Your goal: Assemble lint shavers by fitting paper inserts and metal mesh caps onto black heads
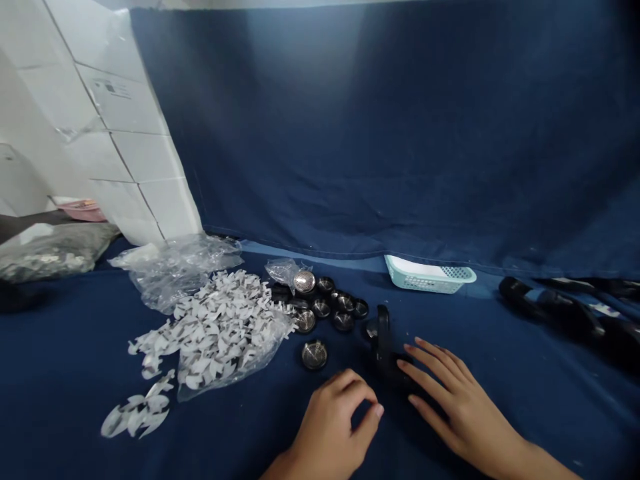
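Note:
Low in the view, my left hand [340, 423] is curled, thumb and index tips pinched together; whatever lies between them, if anything, is too small to make out. My right hand [455, 397] is spread with fingers stretched out, its fingertips at a black curved part [384, 340] on the blue cloth. Whether they touch it is unclear. Just beyond my left hand lies a round black-rimmed metal mesh disc [315, 355]. More such round parts [343, 321] are grouped farther back, one with its perforated silver face [304, 281] up.
A heap of small white plastic pieces [225, 327] spills from a clear bag at left, with a few loose pieces [137, 417] nearer. A mint basket [430, 277] stands by the hanging blue cloth [400, 133]. Black items [565, 310] lie at right; white boxes [135, 133] rise at left.

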`<state>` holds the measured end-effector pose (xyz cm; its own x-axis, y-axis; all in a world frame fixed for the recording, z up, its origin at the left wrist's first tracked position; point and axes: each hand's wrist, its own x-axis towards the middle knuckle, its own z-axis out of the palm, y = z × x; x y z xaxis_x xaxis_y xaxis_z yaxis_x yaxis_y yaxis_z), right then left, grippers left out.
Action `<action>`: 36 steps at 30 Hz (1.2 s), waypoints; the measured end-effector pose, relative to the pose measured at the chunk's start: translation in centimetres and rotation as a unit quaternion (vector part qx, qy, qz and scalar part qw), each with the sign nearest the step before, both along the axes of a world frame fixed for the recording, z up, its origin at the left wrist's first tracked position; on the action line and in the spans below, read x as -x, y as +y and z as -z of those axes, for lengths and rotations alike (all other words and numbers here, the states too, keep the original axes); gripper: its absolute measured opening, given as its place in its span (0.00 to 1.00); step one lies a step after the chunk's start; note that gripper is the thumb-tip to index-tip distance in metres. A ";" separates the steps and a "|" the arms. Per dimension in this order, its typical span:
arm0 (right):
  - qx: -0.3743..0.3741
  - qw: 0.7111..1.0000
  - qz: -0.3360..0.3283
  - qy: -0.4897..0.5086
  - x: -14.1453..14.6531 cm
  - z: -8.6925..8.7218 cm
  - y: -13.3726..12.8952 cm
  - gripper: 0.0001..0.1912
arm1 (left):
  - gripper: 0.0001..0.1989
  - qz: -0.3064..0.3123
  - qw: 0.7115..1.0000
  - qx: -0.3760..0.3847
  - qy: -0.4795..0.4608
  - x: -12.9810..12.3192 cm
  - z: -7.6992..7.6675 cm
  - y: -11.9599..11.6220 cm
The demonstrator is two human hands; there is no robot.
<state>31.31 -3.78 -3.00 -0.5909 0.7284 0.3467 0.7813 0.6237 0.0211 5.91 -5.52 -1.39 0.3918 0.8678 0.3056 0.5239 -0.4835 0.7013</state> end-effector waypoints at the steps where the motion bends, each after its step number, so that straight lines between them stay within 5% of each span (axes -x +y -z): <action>1: 0.005 1.000 0.000 -0.003 -0.1 0.0 -0.2 0.30 | 0.05 0.004 1.000 0.000 0.001 0.0 0.0 -0.1; 9: 0.091 0.990 0.060 0.091 -0.1 0.8 -0.6 0.32 | 0.06 0.008 1.000 -0.002 -0.005 -0.2 -0.1 -0.2; 14: 0.175 0.958 0.116 0.195 0.4 1.0 -0.4 0.36 | 0.05 0.010 1.000 -0.006 -0.001 -0.2 0.1 -0.3; 18: 0.219 0.934 0.150 0.239 1.3 0.6 0.2 0.27 | 0.05 0.014 1.000 -0.010 0.003 -0.2 0.2 -0.3; 28: 0.226 0.956 -0.007 0.186 1.5 -0.1 -0.8 0.25 | 0.05 0.018 0.999 -0.026 -0.006 -0.1 0.0 -0.3; 32: 0.284 0.908 0.027 0.305 1.8 -0.2 0.5 0.30 | 0.05 0.016 0.999 -0.028 -0.004 -0.1 0.1 -0.4; 36: 0.337 0.849 0.080 0.399 1.6 -0.2 1.9 0.25 | 0.05 0.016 0.999 -0.034 -0.006 -0.1 0.1 -0.4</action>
